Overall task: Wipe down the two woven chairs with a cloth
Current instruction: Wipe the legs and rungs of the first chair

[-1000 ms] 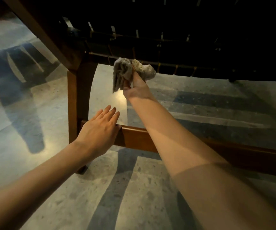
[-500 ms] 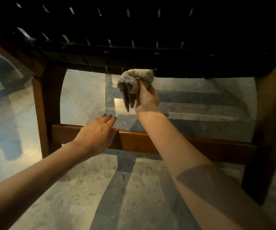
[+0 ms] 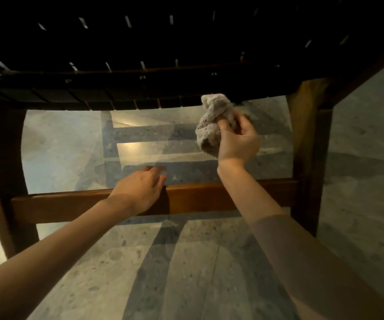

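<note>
Head view, looking under a woven chair (image 3: 140,54): its dark strapped seat fills the 12 o'clock part of the frame. At about 1 o'clock from centre, the right hand (image 3: 239,139) has its fingers and thumb curled round a bunched pale cloth (image 3: 214,121). The top of the cloth meets the lower edge of the seat near the right leg (image 3: 306,158). At about 8 o'clock the left hand (image 3: 140,190) lies flat with straight fingers on the brown stretcher rail (image 3: 209,197), holding nothing. Speckled grey floor (image 3: 186,262), striped with shadow, spreads toward 6 o'clock.
</note>
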Tool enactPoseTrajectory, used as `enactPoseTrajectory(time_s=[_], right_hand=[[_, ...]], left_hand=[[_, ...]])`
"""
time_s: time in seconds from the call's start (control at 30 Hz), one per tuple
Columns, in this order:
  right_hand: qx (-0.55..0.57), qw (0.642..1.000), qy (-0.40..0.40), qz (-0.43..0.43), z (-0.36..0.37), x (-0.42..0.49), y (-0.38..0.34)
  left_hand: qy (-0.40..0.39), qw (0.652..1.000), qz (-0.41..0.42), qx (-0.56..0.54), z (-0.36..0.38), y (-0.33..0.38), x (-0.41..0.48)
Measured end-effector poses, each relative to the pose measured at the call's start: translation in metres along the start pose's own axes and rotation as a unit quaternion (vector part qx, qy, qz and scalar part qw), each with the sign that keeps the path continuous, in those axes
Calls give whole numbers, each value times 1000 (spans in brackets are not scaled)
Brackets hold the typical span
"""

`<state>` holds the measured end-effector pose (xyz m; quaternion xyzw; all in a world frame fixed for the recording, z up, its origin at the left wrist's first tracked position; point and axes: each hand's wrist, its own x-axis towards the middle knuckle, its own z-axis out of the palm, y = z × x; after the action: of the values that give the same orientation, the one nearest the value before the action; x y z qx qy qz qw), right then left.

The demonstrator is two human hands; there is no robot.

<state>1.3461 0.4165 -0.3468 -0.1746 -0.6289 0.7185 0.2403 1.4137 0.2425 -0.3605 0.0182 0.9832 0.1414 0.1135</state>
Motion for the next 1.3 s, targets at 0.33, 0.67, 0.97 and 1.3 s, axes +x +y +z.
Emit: enactPoseTrajectory(time_s=[0.33,0.67,0.97,1.3], right_hand=[[-40,980,137,-137,-27,38,-13],[-92,979,57,-174,3,42,-4],[-124,949,77,-280,-25,36,2],[-128,968,109,-187,-14,61,-7]], left_hand=[[-9,996,64,-60,2,11,-1],[45,991,116,-53,8,1,-2],[56,988,133,-59,9,-3,-1],[60,985,149,-56,8,-5,-2]])
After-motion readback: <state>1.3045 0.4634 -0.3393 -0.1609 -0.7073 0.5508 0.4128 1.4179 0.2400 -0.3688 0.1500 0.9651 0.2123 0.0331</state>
